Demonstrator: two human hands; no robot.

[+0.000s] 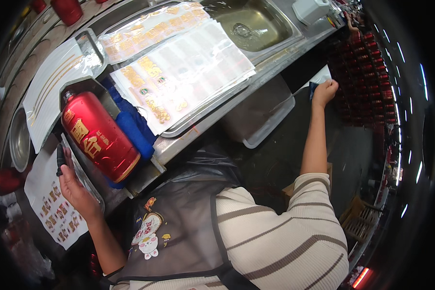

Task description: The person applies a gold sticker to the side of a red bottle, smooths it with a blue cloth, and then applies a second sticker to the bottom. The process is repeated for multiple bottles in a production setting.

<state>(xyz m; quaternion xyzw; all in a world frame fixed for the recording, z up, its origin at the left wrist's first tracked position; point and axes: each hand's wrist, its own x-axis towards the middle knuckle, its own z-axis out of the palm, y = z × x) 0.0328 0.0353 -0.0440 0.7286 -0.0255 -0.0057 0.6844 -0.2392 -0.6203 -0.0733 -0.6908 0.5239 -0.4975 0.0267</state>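
A red bottle (97,133) with raised gold characters lies tilted in a metal holder (71,88), padded by a blue cloth (130,133). Just left of the bottle's lower part is my left hand (76,191), fingers stretched out and a black cover on one of them. It appears to hold nothing. Beneath it lies a white sheet (60,212) of small gold and red stickers. My right hand (325,92) is held far out to the right, past the counter, closed around a white piece of sheet (320,76) with a dark blue patch; its exact kind is unclear.
Stacked sheets of gold labels (193,72) lie on a metal tray beside a wet steel sink (251,29). A translucent plastic bin (261,116) stands below the counter edge. Rows of red bottles (367,82) fill the right. A round metal bowl (20,140) sits at left.
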